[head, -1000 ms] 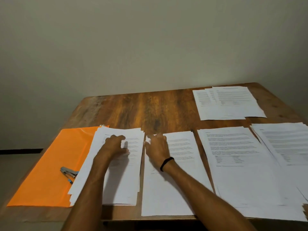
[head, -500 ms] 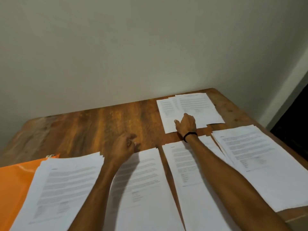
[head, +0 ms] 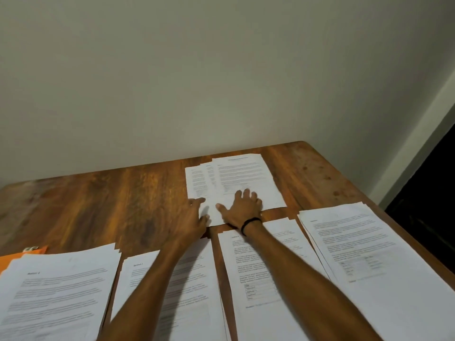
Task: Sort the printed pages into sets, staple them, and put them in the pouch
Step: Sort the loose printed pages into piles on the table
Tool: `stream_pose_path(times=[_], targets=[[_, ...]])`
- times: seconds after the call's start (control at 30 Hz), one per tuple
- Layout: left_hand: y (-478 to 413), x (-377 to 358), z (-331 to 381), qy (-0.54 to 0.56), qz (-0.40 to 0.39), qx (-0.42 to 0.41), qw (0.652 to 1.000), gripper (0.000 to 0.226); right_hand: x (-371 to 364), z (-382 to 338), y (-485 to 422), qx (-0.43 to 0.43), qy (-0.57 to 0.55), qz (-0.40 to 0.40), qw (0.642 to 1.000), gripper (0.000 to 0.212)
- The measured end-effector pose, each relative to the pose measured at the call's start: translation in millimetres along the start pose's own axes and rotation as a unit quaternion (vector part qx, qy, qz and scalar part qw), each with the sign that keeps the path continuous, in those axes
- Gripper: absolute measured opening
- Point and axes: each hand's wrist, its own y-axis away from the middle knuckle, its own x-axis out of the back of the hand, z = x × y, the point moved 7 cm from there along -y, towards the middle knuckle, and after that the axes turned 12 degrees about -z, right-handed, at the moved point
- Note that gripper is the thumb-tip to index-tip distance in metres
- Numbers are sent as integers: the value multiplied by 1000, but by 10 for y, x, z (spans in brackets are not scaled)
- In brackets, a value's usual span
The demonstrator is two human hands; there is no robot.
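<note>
Fanned pages (head: pixel 246 175), right hand (head: pixel 242 209) flat atop, left hand (head: pixel 194 216) touching edge

Four paper stacks (head: pixel 283 279) line the bench's (head: pixel 110 205) near edge; a fanned set (head: pixel 241 178) lies behind them toward the far right corner; the pouch (head: pixel 14 259) sits under the leftmost stack.

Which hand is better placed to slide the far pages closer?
Right, probably. The right hand lies spread flat on the far pages, so it can drag them; the left hand is only at their near left corner.
</note>
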Motion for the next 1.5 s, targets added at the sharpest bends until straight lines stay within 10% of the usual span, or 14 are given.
stream_pose_path(times=[0.2, 0.47, 0.7, 0.93, 1.23, 1.33, 1.5], targets=[[-92, -19, -181, -73, -70, 82, 991, 64, 18, -515, 165, 81, -51, 9, 995, 47], [-47, -11, -220, -160, -96, 81, 979, 57, 62, 137, -22, -113, -40, 51, 991, 99], [-90, -92, -374, -133, -112, 77, 982, 71, 176, 71, 41, -61, -111, 121, 984, 62], [8, 197, -377, 132, -34, 135, 982, 84, 258, 303, -27, 46, -485, 86, 869, 32], [374, 597, -192, 535, -25, 82, 841, 75, 355, 301, 399, 126, -703, -18, 700, 45], [453, 810, -51, 592, 6, 27, 806, 91, 349, 227, 614, 148, -712, -37, 686, 51], [828, 1176, 112, 576, 53, -50, 815, 46, 477, 33, 986, 186, -656, -58, 729, 38]])
